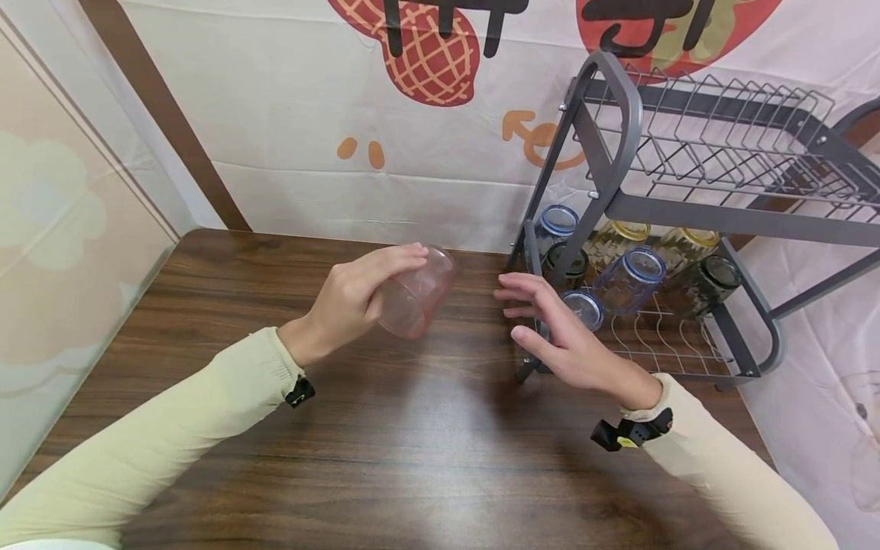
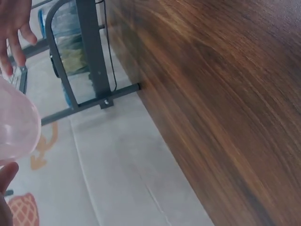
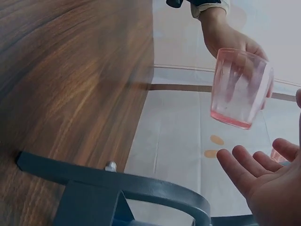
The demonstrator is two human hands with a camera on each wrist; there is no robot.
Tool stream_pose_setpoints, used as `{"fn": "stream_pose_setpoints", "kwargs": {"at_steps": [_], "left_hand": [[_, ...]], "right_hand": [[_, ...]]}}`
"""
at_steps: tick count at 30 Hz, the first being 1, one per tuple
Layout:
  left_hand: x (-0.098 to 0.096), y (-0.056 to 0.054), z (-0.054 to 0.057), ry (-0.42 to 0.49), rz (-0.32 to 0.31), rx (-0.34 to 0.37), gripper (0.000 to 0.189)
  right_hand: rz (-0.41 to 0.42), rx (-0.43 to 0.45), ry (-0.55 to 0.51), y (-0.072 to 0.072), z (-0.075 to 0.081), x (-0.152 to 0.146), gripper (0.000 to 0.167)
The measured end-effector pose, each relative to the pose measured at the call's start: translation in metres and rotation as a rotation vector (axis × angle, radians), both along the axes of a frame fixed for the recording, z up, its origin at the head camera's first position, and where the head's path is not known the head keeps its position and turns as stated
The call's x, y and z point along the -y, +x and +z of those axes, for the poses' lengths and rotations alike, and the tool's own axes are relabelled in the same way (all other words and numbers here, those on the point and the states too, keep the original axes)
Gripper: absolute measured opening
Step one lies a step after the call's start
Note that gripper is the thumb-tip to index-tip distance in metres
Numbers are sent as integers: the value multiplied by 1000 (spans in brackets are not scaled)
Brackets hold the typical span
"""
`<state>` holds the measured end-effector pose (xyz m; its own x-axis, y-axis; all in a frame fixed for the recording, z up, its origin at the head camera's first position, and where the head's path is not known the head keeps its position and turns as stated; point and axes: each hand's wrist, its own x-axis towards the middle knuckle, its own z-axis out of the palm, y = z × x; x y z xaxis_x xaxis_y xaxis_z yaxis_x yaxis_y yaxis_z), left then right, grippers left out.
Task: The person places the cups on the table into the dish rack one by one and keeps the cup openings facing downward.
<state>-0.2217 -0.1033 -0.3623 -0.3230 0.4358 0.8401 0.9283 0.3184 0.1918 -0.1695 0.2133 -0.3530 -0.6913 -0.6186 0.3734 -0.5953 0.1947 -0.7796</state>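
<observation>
My left hand (image 1: 347, 298) grips a clear pink cup (image 1: 421, 294) above the table, its fingers on the far side and the thumb on the near side. The cup is tilted in the head view. From the right wrist view, the same cup (image 3: 241, 89) shows see-through walls and a thick pink base, and no contents show in it. My right hand (image 1: 560, 332) hovers with fingers spread just left of the rack's lower shelf, holding nothing. In the right wrist view that hand (image 3: 268, 176) has its palm turned toward the cup, a gap between them.
A grey two-tier metal rack (image 1: 742, 210) stands at the right. Its lower shelf bears several cups upside down, among them a blue-rimmed cup (image 1: 631, 279) and a dark cup (image 1: 711, 279). A wooden table (image 1: 412, 451) lies below; a printed cloth (image 1: 289, 107) hangs behind.
</observation>
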Motion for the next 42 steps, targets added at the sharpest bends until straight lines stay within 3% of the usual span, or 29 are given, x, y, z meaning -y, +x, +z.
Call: {"fn": "stream_pose_setpoints", "kwargs": {"at_steps": [5,9,13,21,28,38,42], "left_hand": [[-5,3,0,-19,-39,-104,35],[-9,7,0,-36,-48,-171,25],[-14,10,1,-48,-69,-219,23],[-23,16,2,-36,-92,-318,20],[-31,19,1,-33,-94,-415,21],[-38,18,0,-30,-75,-539,21],[-40,18,-1,-39,-73,-566,21]], "right_hand": [[12,67,-43,0,-2,6,54],[38,175,-87,1,-3,14,56],[72,276,-134,2,-6,22,57],[111,352,-270,-1,-13,38,65],[138,472,-396,0,-16,46,77],[120,554,-580,6,-22,58,85],[101,525,-605,7,-23,63,90]]}}
